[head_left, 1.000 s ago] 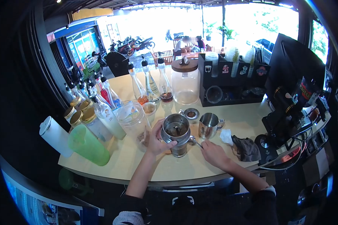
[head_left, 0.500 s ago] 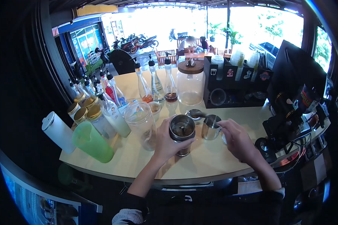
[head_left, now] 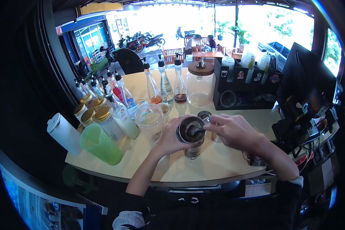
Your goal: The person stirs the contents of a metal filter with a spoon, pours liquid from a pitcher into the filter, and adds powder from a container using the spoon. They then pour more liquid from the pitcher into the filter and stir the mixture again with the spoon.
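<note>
My left hand [head_left: 168, 138] wraps around a steel-rimmed cup [head_left: 188, 123] near the front of the counter. Dark wet contents that look like coffee show inside it. Just below the cup, a clear glass base [head_left: 193, 153] shows. My right hand [head_left: 234, 131] pinches a dark spoon [head_left: 197, 131], its bowl dipped into the cup. Behind my right fingers, a steel pitcher [head_left: 216, 137] is mostly hidden. A small round metal container [head_left: 204, 114] lies just beyond the cup. To the left of my left hand stands a clear plastic jug [head_left: 146, 119].
A green pitcher [head_left: 99, 143], a white tumbler [head_left: 63, 134] and gold-lidded jars [head_left: 102, 113] crowd the left. Pump bottles [head_left: 166, 86] and a wooden-lidded jar [head_left: 200, 90] stand behind. A black cup organizer [head_left: 245, 90] and monitor [head_left: 304, 80] occupy the right. People sit outside.
My right hand has moved left from over the steel pitcher, bringing the spoon into the cup. My left hand keeps its hold, and the cup now leans more. The view has shifted slightly.
</note>
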### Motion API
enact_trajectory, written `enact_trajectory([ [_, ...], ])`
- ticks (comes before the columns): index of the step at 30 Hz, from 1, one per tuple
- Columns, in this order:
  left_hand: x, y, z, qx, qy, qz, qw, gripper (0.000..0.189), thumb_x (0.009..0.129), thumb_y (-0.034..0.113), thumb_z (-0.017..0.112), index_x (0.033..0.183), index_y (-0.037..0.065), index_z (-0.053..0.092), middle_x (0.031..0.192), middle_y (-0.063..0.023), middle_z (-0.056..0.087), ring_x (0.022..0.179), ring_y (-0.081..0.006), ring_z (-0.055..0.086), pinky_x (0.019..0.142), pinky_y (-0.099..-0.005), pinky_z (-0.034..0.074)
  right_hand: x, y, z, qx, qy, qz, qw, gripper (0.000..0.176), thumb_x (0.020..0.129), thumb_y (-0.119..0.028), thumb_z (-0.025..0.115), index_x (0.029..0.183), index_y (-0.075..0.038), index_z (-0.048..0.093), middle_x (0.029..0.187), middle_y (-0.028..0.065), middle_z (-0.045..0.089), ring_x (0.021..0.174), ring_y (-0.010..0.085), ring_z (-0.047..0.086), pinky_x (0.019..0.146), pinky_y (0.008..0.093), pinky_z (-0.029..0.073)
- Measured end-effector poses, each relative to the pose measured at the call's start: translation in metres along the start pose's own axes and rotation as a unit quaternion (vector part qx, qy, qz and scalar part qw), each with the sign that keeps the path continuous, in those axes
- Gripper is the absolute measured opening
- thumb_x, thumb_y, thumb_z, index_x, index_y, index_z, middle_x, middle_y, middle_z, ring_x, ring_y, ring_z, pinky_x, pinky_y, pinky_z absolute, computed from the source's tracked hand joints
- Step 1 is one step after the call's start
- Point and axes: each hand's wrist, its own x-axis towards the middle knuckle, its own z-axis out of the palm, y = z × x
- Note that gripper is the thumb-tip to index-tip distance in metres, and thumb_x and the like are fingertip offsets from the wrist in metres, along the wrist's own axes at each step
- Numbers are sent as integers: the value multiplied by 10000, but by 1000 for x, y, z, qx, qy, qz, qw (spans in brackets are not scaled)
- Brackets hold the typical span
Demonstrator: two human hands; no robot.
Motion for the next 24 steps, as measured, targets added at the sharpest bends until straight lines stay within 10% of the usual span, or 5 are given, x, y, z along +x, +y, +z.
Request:
enact_trajectory([
  [24, 15, 1, -14, -19, -70, 34, 997, 839, 515, 174, 817, 1289, 124, 497, 1282, -84, 544, 1214, -289, 482, 1070, -413, 331, 11, 13, 1, -111, 64, -102, 987, 288, 748, -109, 602, 1028, -126, 668, 925, 4, 569, 844, 149, 550, 737, 296, 407],
])
